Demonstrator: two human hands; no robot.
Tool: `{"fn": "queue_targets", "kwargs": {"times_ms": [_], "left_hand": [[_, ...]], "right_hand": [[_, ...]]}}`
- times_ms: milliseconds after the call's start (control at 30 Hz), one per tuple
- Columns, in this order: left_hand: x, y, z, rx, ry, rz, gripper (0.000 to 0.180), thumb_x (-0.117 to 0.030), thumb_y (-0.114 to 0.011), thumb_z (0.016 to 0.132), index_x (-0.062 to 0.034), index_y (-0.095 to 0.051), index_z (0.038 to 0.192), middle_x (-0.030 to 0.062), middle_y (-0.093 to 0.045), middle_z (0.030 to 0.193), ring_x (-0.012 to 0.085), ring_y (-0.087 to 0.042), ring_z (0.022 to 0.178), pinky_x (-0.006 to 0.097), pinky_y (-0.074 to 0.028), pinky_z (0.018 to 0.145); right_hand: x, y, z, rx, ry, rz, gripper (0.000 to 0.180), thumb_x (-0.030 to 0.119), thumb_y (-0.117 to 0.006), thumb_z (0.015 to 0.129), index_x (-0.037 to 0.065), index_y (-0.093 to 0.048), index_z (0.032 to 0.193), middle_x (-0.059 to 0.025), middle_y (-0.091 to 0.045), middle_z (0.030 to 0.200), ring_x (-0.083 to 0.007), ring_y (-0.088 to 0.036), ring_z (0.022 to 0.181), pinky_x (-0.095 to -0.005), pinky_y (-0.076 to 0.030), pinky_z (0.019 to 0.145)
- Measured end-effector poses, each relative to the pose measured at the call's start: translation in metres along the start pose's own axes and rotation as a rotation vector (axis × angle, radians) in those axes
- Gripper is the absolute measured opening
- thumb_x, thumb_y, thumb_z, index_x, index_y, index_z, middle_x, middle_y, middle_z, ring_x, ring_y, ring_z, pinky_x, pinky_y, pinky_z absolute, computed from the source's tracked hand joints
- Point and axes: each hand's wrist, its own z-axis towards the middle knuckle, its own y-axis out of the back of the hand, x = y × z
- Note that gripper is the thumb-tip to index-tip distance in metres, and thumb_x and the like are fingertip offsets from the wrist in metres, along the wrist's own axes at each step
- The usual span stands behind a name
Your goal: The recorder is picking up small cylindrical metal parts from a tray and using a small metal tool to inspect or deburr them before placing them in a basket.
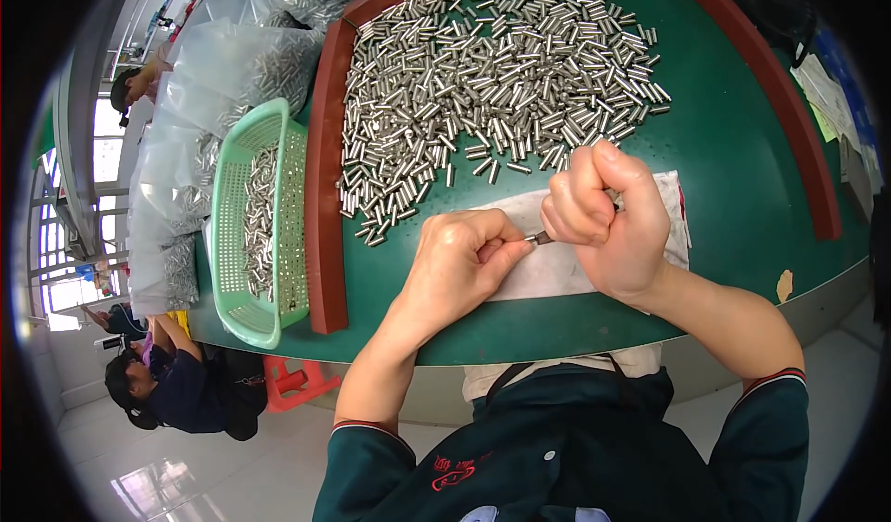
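My left hand (455, 257) pinches a small silver metal pin (531, 239) between thumb and forefinger, low over the table. From the other side, my right hand (613, 220) is closed in a fist around a slim tool (546, 237). Only its dark metal tip shows, and it meets the end of the pin; the fist hides the rest, so its kind is unclear. Beneath both hands lies a whitish cloth (557, 276). A wide heap of similar metal pins (501, 77) spreads over the green table (715, 141) beyond my hands.
Reddish-brown rails (327, 197) border the work area left and right. Outside the left rail stands a light green plastic basket (290, 271) with pins in it, beside clear bags (200, 86) of metal parts. A red stool (295, 383) and other people are at the left.
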Motion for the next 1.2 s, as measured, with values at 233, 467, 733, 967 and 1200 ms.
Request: {"fn": "queue_targets", "kwargs": {"times_ms": [233, 467, 733, 967, 1200], "left_hand": [[0.001, -0.005, -0.003, -0.047, -0.013, -0.031, 0.010, -0.004, -0.066, 0.067, -0.0007, -0.057, 0.064, 0.0070, -0.043, 0.045, 0.0166, -0.041, 0.038, 0.030, -0.033, 0.039], [-0.002, -0.007, 0.000, -0.031, -0.018, -0.013, 0.011, -0.003, -0.065, 0.067, -0.0002, -0.056, 0.063, 0.0076, -0.043, 0.044, 0.0161, -0.041, 0.038, 0.029, -0.034, 0.039], [-0.004, -0.002, -0.001, -0.039, -0.015, 0.029, 0.010, -0.003, -0.065, 0.069, 0.0004, -0.056, 0.066, 0.0058, -0.040, 0.043, 0.0139, -0.039, 0.038, 0.028, -0.033, 0.039], [0.012, 0.012, 0.003, 0.104, 0.250, -1.101, 0.010, -0.013, -0.053, 0.084, -0.0050, -0.050, 0.091, 0.0054, -0.052, 0.079, 0.0039, -0.032, 0.053, 0.017, -0.026, 0.046], [0.018, 0.023, 0.006, 0.061, 0.312, -1.455, 0.021, -0.021, -0.043, 0.087, -0.0027, -0.052, 0.093, 0.0069, -0.052, 0.075, 0.0086, -0.042, 0.059, 0.021, -0.034, 0.051]], "right_hand": [[-0.001, -0.007, -0.002, -0.010, 0.034, -0.051, 0.039, 0.024, -0.030, 0.088, 0.011, -0.026, 0.051, 0.0031, -0.025, 0.044, -0.0065, -0.018, 0.041, -0.0231, -0.018, 0.040], [-0.002, -0.011, -0.002, -0.033, 0.052, -0.146, 0.035, 0.017, -0.032, 0.086, 0.009, -0.026, 0.052, 0.0028, -0.026, 0.047, -0.0054, -0.022, 0.043, -0.0220, -0.018, 0.041], [0.019, 0.001, 0.013, -0.076, 0.085, 0.044, 0.038, 0.025, -0.028, 0.087, 0.013, -0.025, 0.050, 0.0034, -0.023, 0.039, -0.0077, -0.014, 0.037, -0.0239, -0.017, 0.039], [0.022, 0.004, 0.012, -0.082, 0.066, 0.111, 0.039, 0.027, -0.029, 0.088, 0.013, -0.026, 0.052, 0.0029, -0.023, 0.041, -0.0077, -0.015, 0.038, -0.0235, -0.017, 0.040], [0.023, 0.002, 0.011, -0.084, 0.055, 0.094, 0.039, 0.028, -0.029, 0.088, 0.013, -0.025, 0.052, 0.0028, -0.023, 0.040, -0.0079, -0.015, 0.038, -0.0234, -0.017, 0.040]]}}
